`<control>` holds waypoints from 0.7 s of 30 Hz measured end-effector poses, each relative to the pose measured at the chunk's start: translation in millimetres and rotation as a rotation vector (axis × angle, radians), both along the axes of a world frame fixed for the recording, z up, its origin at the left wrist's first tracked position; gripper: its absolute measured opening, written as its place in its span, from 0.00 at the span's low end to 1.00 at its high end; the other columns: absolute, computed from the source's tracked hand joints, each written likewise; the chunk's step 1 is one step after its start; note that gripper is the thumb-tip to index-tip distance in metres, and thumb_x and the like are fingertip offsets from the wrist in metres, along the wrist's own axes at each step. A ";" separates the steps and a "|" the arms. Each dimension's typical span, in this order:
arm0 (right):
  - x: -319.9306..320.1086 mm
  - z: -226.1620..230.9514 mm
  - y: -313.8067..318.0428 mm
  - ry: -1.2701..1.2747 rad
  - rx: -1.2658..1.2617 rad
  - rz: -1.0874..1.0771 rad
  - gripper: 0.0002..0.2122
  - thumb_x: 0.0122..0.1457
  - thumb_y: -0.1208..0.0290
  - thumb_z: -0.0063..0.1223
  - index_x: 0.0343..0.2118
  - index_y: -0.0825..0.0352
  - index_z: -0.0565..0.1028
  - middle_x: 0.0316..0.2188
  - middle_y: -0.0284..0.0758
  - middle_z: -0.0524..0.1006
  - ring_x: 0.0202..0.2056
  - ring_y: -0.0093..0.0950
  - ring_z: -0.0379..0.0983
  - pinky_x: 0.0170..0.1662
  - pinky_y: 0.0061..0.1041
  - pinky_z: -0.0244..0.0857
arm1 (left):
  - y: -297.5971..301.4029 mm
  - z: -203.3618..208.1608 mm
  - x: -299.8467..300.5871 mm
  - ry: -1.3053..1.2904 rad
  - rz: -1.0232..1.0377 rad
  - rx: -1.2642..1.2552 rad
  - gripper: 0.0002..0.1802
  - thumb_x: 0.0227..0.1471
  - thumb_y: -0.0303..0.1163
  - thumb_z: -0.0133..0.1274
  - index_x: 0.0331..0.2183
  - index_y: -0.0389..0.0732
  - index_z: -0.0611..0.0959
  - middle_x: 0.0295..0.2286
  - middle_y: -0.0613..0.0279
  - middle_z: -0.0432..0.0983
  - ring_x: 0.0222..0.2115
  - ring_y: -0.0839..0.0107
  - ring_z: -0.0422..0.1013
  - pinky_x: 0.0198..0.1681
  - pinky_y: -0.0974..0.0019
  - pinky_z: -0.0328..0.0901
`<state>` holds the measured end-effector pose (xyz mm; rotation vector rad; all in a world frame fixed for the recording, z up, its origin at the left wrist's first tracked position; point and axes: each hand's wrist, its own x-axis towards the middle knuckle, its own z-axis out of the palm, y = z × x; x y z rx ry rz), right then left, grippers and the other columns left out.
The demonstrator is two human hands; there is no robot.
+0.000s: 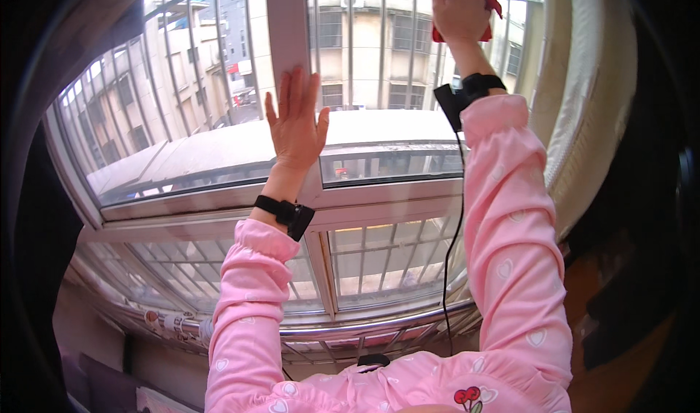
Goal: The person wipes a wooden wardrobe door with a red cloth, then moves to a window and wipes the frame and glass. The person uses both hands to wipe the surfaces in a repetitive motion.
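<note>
In front of me is a window with white frames and large glass panes. My left hand [297, 121] lies flat, fingers spread, against the upright window frame [288, 19] between two panes. Higher up on the right, my right hand [461, 12] presses a red cloth [495, 5] to the right-hand glass pane [368, 56]. Its fingers are partly cut off by the upper edge of the view. Black straps with small boxes sit on both wrists, and a thin black cable [457, 231] hangs from the right one.
Vertical metal bars [193, 56] stand outside the glass, with buildings behind them. Below the main panes are lower panes [390, 260] and a shiny metal rail [379, 331]. A pale curtain [594, 107] hangs along the right side.
</note>
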<state>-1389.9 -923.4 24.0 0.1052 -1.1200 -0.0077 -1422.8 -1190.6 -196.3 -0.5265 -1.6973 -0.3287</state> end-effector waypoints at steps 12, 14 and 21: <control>17.3 -116.9 133.6 -0.549 0.159 -0.210 0.27 0.58 0.52 0.59 0.61 0.49 0.70 0.49 0.42 0.79 0.42 0.49 0.78 0.44 0.47 0.74 | 96.3 -7.0 30.3 0.050 -0.279 -0.052 0.32 0.52 0.30 0.55 0.61 0.51 0.74 0.66 0.60 0.60 0.70 0.62 0.51 0.72 0.43 0.36; 25.5 -121.9 178.1 -0.566 0.099 -0.261 0.27 0.57 0.56 0.60 0.60 0.52 0.70 0.51 0.43 0.77 0.44 0.48 0.78 0.46 0.48 0.73 | 111.5 -4.9 27.9 0.049 -0.269 -0.067 0.33 0.51 0.29 0.55 0.61 0.51 0.74 0.66 0.60 0.60 0.70 0.63 0.51 0.72 0.44 0.36; 73.6 -125.9 369.7 -0.520 -0.118 -0.113 0.22 0.59 0.69 0.58 0.56 0.64 0.72 0.54 0.49 0.74 0.56 0.50 0.70 0.60 0.43 0.65 | 152.4 -10.0 13.9 0.135 -0.217 -0.050 0.32 0.51 0.32 0.53 0.59 0.53 0.76 0.66 0.59 0.60 0.69 0.58 0.51 0.71 0.42 0.36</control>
